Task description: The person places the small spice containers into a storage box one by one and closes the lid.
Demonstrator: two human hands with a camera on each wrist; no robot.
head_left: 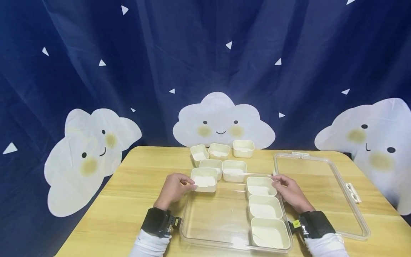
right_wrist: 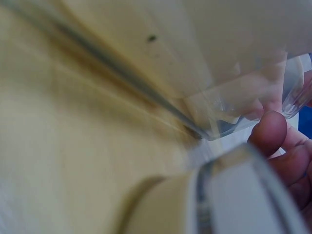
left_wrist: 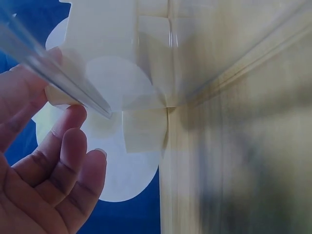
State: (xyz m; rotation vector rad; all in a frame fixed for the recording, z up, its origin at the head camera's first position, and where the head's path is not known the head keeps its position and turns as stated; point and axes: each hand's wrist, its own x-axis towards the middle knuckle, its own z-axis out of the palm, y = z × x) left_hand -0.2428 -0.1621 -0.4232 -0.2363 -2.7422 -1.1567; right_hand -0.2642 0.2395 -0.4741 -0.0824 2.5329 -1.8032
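A small cream bin (head_left: 204, 182) is pinched by my left hand (head_left: 171, 190) above the far left part of a clear plastic box (head_left: 221, 244). In the left wrist view, the thumb and index finger of the left hand (left_wrist: 53, 180) hold the bin's edge, seen partly past the clear wall. At the box's far right corner, my right hand (head_left: 293, 194) grips the rim. Its thumb (right_wrist: 269, 131) lies against the clear wall in the right wrist view. Three cream bins (head_left: 265, 207) stand in a column along the box's right side.
Several more cream bins (head_left: 234, 170) stand on the table (head_left: 128, 203) beyond the box. To the right lies a clear lid (head_left: 350, 200) with white latches (head_left: 353, 192). A dark blue curtain (head_left: 154, 46) with cloud prints hangs behind the table.
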